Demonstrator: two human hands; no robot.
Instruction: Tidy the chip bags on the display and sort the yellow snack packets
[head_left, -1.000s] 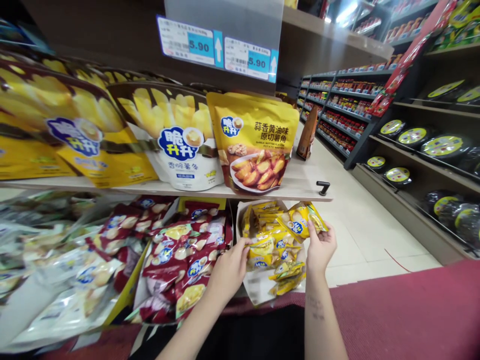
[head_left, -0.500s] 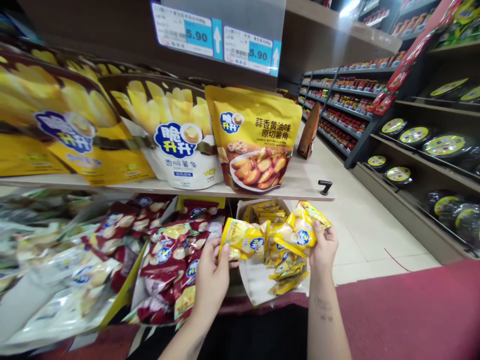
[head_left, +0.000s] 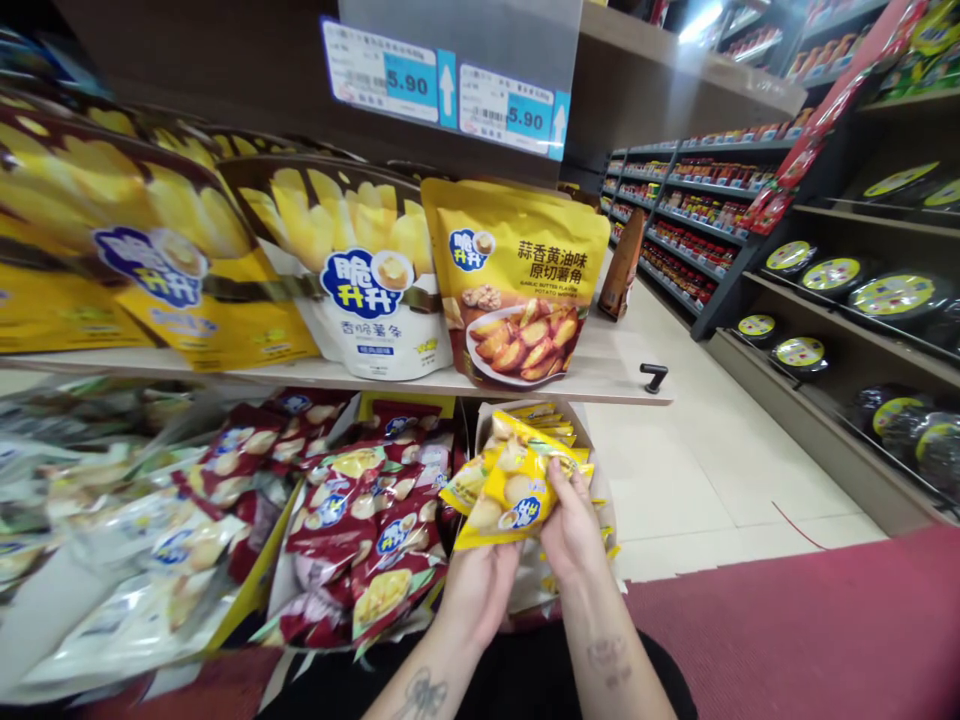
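Yellow snack packets, wooden shelf, tiled shop aisle

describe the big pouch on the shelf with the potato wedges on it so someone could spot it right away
On the wooden shelf, under the 5.90 price tags, the yellow pouch is rightmost in the row. Unlike its neighbours, it pictures a plate of browned wedges.

shelf: large yellow potato bag | price tags above | red snack packets below
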